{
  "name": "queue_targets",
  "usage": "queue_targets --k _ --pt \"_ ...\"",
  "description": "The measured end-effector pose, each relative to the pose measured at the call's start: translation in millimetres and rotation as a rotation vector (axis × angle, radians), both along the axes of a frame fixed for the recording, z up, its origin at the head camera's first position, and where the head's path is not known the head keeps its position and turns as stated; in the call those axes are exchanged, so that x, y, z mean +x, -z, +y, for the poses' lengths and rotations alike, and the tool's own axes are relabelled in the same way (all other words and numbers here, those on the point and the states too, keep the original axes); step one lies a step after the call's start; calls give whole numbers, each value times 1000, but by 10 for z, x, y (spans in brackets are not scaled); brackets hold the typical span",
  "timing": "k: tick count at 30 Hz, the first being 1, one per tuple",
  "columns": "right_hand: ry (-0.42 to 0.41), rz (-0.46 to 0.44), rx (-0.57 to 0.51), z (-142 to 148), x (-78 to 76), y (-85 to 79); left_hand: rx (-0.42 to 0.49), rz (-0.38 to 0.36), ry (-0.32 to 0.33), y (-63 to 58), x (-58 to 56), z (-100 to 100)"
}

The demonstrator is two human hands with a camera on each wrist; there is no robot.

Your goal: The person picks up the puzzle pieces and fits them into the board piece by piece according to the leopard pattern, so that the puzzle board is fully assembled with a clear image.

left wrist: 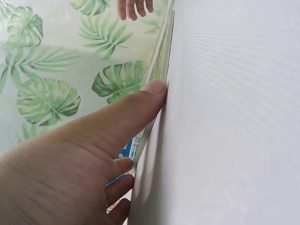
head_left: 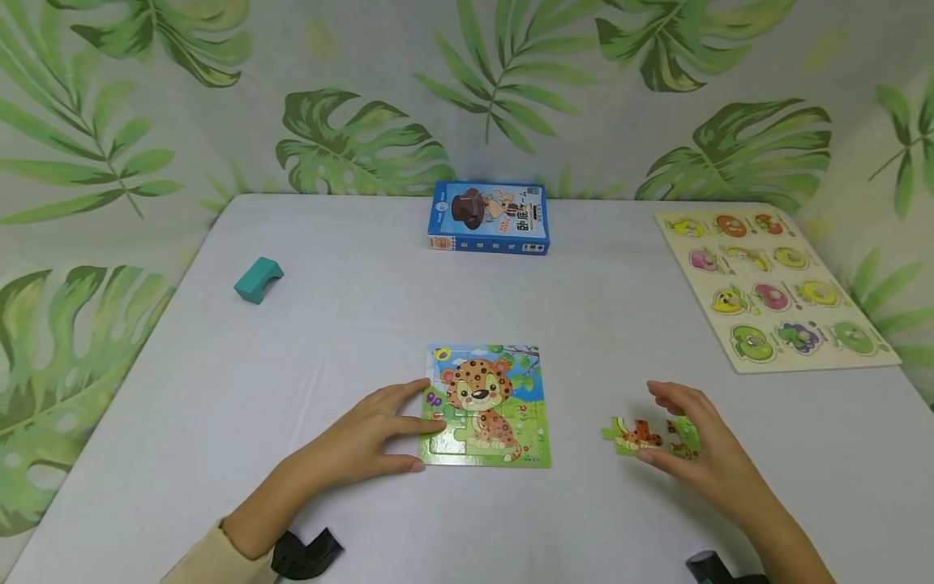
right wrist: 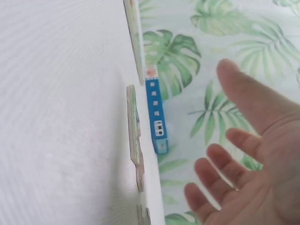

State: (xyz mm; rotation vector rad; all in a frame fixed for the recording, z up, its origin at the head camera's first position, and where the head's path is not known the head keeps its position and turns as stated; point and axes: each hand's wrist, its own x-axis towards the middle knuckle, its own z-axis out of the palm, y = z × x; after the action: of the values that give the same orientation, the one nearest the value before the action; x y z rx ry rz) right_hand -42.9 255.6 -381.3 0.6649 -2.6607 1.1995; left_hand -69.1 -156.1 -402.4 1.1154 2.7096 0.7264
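A square jigsaw puzzle [head_left: 503, 434] with a cartoon spotted cub lies flat in the middle of the table; a gap shows at its lower left. My left hand [head_left: 357, 426] touches the puzzle's left side with fingers spread, one fingertip over the gap's area. In the left wrist view the thumb [left wrist: 136, 105] rests against the puzzle's edge. Loose puzzle pieces [head_left: 638, 435] lie to the right. Over them hovers my right hand [head_left: 704, 446], fingers apart and slightly bent. The right wrist view shows nothing in that hand, with the pieces [right wrist: 133, 124] seen edge-on beside it.
A blue box [head_left: 489, 217] lies at the table's far edge. On the far right is a board of fruit pictures [head_left: 781, 292]. A teal arch-shaped block [head_left: 258, 280] sits at the far left. Leaf-patterned cloth [head_left: 365, 146] hangs behind the white table [head_left: 350, 308].
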Motion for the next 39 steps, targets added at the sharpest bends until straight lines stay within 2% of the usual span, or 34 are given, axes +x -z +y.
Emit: queue_targets --k 6,13,17,29,34,39 --pt "-41 -17 74 62 -61 109 4 -5 -1 -1 3 -5" --pt "-19 -112 190 121 -57 182 -1 3 3 3 -9 4" --pt "-21 -117 245 127 -55 187 -2 -1 3 0 -11 5" --pt "-50 41 350 35 -62 173 7 -4 2 -10 -3 -2" --pt "-59 115 303 4 -74 144 8 -2 0 -6 -3 -1" --pt "-100 167 244 -102 -84 35 10 -1 0 1 -6 -1"
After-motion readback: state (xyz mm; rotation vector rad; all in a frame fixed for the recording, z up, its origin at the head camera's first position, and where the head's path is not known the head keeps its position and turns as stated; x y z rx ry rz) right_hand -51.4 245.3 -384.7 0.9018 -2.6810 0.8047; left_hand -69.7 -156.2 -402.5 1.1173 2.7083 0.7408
